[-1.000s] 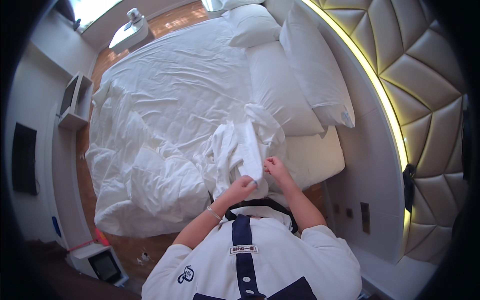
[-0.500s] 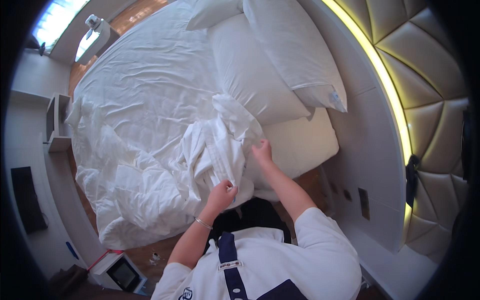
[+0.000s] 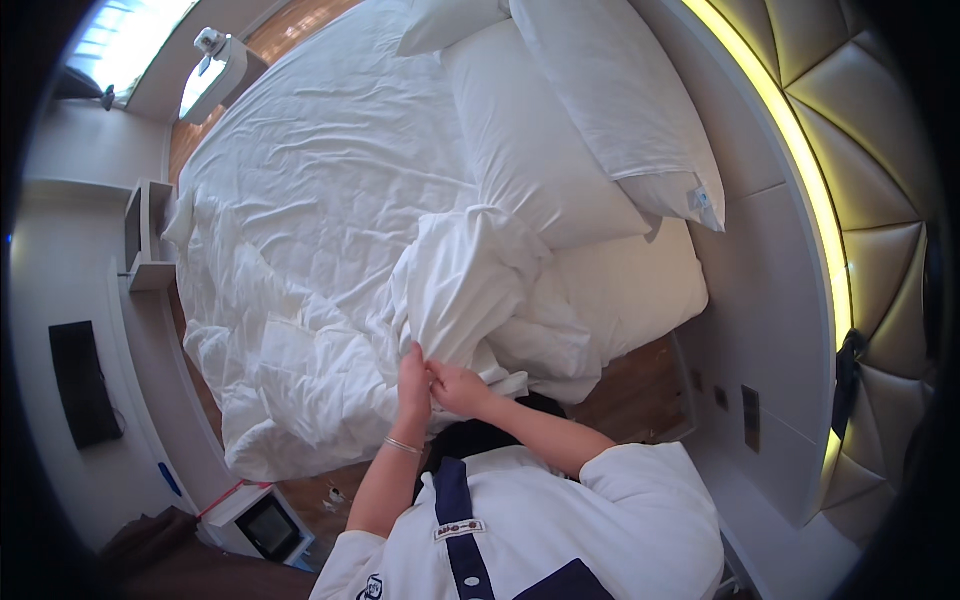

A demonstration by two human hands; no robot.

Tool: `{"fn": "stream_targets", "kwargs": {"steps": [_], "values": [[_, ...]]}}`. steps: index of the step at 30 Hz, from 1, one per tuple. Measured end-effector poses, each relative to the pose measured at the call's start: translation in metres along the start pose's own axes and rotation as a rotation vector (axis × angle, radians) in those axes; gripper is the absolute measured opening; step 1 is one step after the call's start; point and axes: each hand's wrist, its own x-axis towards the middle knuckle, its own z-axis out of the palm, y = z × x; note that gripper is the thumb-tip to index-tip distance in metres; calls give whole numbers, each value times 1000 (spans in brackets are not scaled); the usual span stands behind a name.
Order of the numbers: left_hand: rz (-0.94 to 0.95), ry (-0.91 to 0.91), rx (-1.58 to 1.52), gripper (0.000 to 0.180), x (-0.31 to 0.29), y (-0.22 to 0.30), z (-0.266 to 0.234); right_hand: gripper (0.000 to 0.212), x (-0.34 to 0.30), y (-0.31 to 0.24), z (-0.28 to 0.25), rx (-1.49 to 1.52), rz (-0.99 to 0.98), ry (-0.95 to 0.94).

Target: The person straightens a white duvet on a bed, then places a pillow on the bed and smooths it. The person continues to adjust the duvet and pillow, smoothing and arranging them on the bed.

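Observation:
Across the near side of the bed lies a bunched white duvet cover (image 3: 465,285), its folds puffed up toward the pillows. At its near edge my two hands meet. My left hand (image 3: 413,385), with a bracelet at the wrist, is closed on the cloth, thumb side up. Right beside it, my right hand (image 3: 458,390) pinches the same edge, touching the left fingers. The exact bit of cloth between the fingertips is hidden. Crumpled white bedding (image 3: 300,375) spreads to the left over the bed's foot end.
White pillows (image 3: 530,140) lie along the headboard side. A bare mattress corner (image 3: 650,285) shows at right. A lit strip (image 3: 815,200) edges the padded wall panel. At lower left stands a white box-shaped unit (image 3: 262,528) with a dark front. Wooden floor (image 3: 640,390) runs beside the bed.
My right hand has moved left and toward me, from the mattress corner to my left hand. The cloth has puffed up and spread rightward over part of the mattress corner.

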Motion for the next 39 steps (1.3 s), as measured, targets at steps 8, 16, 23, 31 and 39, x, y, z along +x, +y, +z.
{"fn": "stream_targets", "kwargs": {"steps": [8,16,23,31,39], "values": [[-185,-229,-91,23,0,-8,-30,42,-43,-36,-10,-218,-21,-74],[129,-190,-203,27,-60,86,-62,50,-15,0,3,-637,-273,636],[383,-371,-482,15,-49,154,-106,31,8,17,-26,-119,118,464],[878,-379,-1057,16,-100,295,-128,16,-25,-290,-102,719,-661,590],[980,146,249,69,-20,205,-93,21,-33,-238,-68,-27,-127,476]]}}
